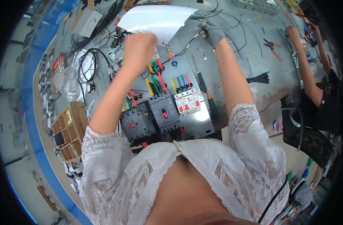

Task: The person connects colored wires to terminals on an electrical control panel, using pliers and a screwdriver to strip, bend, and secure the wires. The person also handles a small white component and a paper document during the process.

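Observation:
My left hand [139, 50], blurred by motion, is over the upper part of a metal mounting plate [197, 126]; its fingers are too smeared to read. My right hand [212, 33], in a grey glove, is closed around a thin black cable [188, 43] that runs down and left from it. Nearer me on the plate are two black circuit breakers, one on the left [137, 122] and one in the middle [164, 112], and a row of small white breakers [188, 103] with red switches. Yellow, green and red wires [156, 84] rise from the middle breaker.
A curved white sheet [156, 18] lies beyond my left hand. Orange-handled cutters [273, 48], a screwdriver [205, 86] and a black cable bundle [258, 78] lie to the right. A divided cardboard box [69, 131] stands left. A co-worker's arms [306, 63] reach in at far right.

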### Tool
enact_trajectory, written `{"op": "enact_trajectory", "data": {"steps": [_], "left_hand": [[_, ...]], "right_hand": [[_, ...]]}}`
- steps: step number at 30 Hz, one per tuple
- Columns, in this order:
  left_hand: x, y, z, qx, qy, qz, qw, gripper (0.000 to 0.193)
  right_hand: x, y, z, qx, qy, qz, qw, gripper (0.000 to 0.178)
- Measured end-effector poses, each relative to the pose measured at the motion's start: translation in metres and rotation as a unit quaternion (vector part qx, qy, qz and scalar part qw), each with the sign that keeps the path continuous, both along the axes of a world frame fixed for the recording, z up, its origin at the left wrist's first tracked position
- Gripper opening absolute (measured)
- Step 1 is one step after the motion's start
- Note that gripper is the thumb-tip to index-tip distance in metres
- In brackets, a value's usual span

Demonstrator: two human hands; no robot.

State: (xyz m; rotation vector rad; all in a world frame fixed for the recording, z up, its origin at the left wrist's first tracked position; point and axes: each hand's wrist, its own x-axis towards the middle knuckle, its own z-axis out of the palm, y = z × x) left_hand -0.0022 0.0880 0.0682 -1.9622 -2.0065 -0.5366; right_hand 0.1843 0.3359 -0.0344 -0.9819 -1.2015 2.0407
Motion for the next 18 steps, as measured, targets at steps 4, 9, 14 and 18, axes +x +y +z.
{"op": "enact_trajectory", "data": {"steps": [4, 9, 14, 18], "left_hand": [[0.047, -0.027, -0.037, -0.132, 0.062, -0.032, 0.989, 0.012], [0.049, -0.014, -0.056, -0.143, 0.102, -0.01, 0.984, 0.011], [0.053, -0.005, -0.059, -0.132, 0.132, -0.027, 0.982, 0.01], [0.052, -0.003, -0.062, -0.125, 0.099, -0.016, 0.987, 0.01]], "right_hand": [[0.009, -0.004, -0.015, -0.125, 0.149, -0.111, 0.975, 0.015], [0.026, -0.011, -0.011, -0.191, 0.236, -0.263, 0.916, 0.012], [0.025, -0.049, -0.004, -0.03, 0.101, -0.092, 0.99, 0.019], [0.027, -0.085, -0.021, 0.149, -0.17, -0.006, 0.974, 0.027]]}}
